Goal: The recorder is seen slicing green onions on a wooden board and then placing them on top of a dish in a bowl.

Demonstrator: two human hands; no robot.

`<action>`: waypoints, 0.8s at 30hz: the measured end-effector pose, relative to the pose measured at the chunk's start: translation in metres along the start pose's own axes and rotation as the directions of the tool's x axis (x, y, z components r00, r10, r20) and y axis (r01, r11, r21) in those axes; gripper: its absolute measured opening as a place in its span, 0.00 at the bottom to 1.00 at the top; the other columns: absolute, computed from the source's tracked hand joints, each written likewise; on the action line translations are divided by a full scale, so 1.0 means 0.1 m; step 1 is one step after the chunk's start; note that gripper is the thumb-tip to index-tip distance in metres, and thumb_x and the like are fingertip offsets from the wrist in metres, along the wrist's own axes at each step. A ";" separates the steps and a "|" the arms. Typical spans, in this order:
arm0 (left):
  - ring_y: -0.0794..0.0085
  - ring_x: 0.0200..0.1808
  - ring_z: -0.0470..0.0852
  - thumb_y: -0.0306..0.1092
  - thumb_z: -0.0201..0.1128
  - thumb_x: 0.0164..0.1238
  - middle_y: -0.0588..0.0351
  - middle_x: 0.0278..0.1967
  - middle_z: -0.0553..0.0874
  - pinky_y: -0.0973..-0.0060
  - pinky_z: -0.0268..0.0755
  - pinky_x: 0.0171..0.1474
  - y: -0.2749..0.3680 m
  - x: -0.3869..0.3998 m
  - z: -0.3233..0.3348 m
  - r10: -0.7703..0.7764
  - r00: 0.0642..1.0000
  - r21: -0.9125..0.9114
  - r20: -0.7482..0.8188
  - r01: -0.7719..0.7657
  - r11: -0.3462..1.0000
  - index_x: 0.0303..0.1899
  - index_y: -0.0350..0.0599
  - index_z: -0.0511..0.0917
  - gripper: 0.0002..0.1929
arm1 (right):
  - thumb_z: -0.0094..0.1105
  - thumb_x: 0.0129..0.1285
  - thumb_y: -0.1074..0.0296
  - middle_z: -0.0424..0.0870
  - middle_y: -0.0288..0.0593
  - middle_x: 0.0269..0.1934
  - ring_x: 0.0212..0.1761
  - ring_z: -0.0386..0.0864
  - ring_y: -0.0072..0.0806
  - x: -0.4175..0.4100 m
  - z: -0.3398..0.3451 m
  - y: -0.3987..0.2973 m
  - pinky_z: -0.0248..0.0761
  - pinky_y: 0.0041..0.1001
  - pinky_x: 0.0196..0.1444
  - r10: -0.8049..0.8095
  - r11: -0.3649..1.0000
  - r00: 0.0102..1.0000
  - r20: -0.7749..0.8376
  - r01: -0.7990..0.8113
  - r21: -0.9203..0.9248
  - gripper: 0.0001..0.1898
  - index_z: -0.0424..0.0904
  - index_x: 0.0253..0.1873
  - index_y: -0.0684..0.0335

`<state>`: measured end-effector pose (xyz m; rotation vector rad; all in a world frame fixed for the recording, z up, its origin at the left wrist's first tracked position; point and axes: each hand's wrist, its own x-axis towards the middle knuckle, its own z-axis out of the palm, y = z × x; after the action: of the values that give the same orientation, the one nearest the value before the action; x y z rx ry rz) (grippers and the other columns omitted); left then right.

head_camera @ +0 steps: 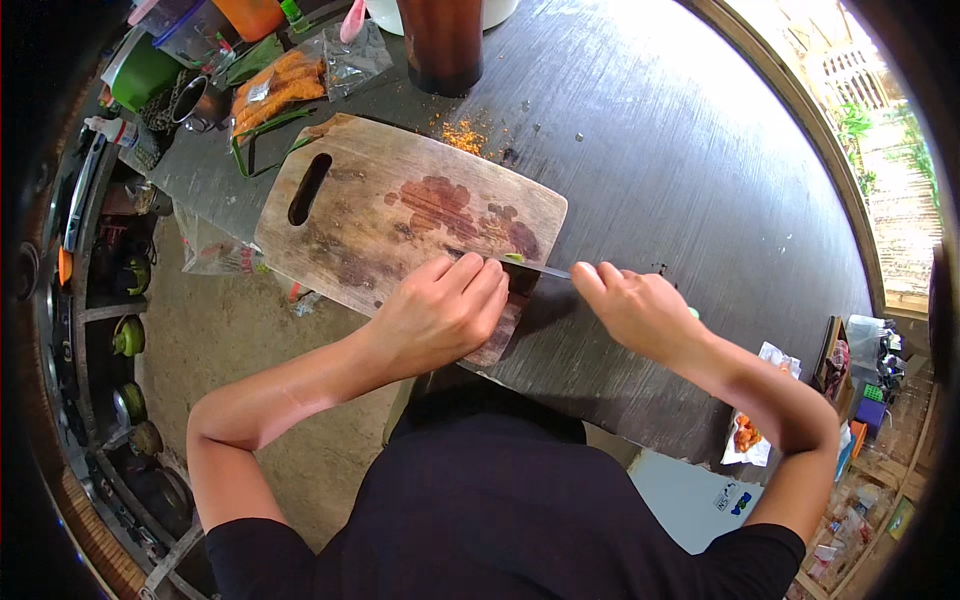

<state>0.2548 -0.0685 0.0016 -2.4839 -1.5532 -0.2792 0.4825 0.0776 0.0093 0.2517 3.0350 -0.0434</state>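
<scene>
My right hand (637, 304) grips a knife, its handle hidden inside the closed fingers. The thin metal knife blade (553, 271) reaches left over the near right part of a wooden cutting board (360, 195). My left hand (454, 311) is curled over the board beside the blade, knuckles up; its fingertips and whatever may be under them are hidden. A small green piece (514, 257), perhaps of a vegetable, shows at the blade by the left knuckles. Dark wet patches mark the board, which has a slot handle at its far left end.
Orange crumbs (465, 139) lie beyond the board on the dark table (675, 187). A brown cylindrical container (441, 45) and a plastic bag of orange food (281, 86) stand farther back. White paper with reddish food (746, 435) lies by my right forearm. Shelves with pots (129, 334) line the left.
</scene>
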 end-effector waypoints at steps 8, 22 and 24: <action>0.73 0.39 0.79 0.34 0.63 0.66 0.59 0.43 0.83 0.76 0.72 0.38 0.03 -0.01 0.03 -0.026 0.999 0.026 -0.029 0.027 0.999 0.42 0.39 0.83 0.09 | 0.50 0.66 0.77 0.77 0.55 0.19 0.22 0.81 0.54 0.15 -0.24 -0.14 0.72 0.44 0.21 0.229 0.868 0.954 0.195 -0.291 0.402 0.06 0.62 0.42 0.67; 0.72 0.39 0.79 0.35 0.64 0.66 0.57 0.43 0.83 0.75 0.73 0.38 0.05 -0.01 0.02 -0.017 1.000 -0.002 -0.012 0.017 1.000 0.39 0.39 0.82 0.09 | 0.52 0.66 0.77 0.79 0.56 0.24 0.20 0.80 0.53 0.03 -0.24 -0.39 0.73 0.43 0.21 0.238 0.921 0.957 0.163 -0.276 0.276 0.07 0.62 0.41 0.67; 0.72 0.39 0.79 0.35 0.64 0.66 0.57 0.43 0.82 0.75 0.73 0.38 0.06 0.00 0.03 -0.034 0.999 0.000 -0.008 0.034 0.999 0.39 0.39 0.82 0.08 | 0.52 0.66 0.77 0.78 0.56 0.25 0.20 0.81 0.52 0.03 -0.08 -0.42 0.74 0.43 0.22 0.254 0.928 0.956 0.149 -0.285 0.241 0.07 0.62 0.41 0.66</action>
<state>0.2598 -0.0705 -0.0014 -2.4556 -1.5936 -0.2936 0.4717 0.0366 0.0180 0.6616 2.8442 -0.4228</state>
